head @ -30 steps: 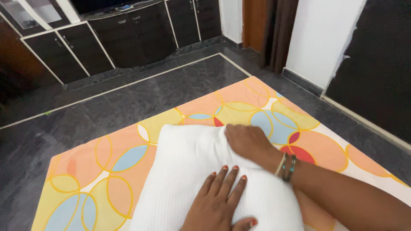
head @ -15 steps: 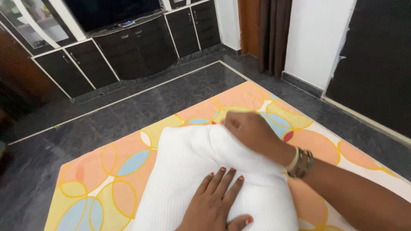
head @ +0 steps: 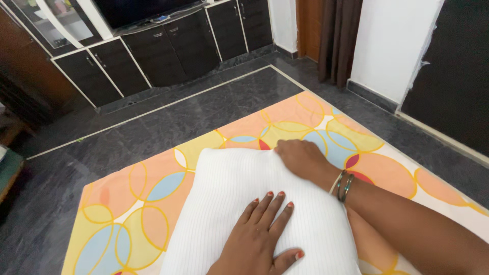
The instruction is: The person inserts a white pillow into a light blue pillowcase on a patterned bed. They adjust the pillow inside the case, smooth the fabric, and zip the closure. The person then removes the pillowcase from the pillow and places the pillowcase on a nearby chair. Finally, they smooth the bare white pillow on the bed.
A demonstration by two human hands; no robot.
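Observation:
A white ribbed pillow (head: pixel 229 188) lies on a bedsheet (head: pixel 153 188) printed with orange, yellow and blue circles. My left hand (head: pixel 260 237) rests flat on the pillow's near half, fingers spread and nails painted orange. My right hand (head: pixel 300 158) lies on the pillow's far right corner, fingers curled over the edge; bangles circle its wrist. Whether that hand grips the fabric or only presses on it is not clear.
The sheet covers a mattress on a dark grey tiled floor (head: pixel 153 122). A black cabinet (head: pixel 163 46) with a screen above stands along the far wall. A brown curtain (head: pixel 341 35) and a white wall (head: pixel 392 46) are at the right.
My right hand had lifted the pillow's far corner half a second ago; now it has come down and the corner lies flat. My left hand stayed pressed on the pillow.

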